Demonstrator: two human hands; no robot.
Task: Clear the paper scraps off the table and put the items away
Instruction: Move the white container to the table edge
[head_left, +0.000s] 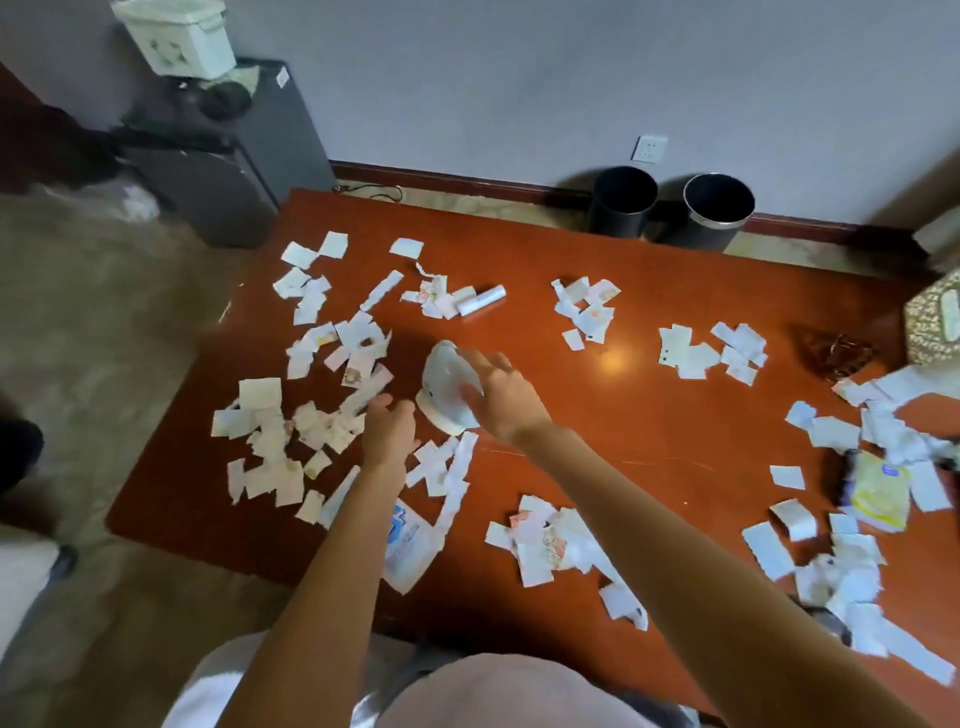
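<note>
No readable text; only blurred blue print on a white bag.

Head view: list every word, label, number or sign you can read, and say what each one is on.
None can be read.
Blue-printed paper sheet near the table's front edge: blue marks, too blurred.
Yellow packet on the right: small blue label, too small.
Sticker on the dark cabinet: illegible.
White roll: no print visible.
Paper scraps: faint coloured patches only.
</note>
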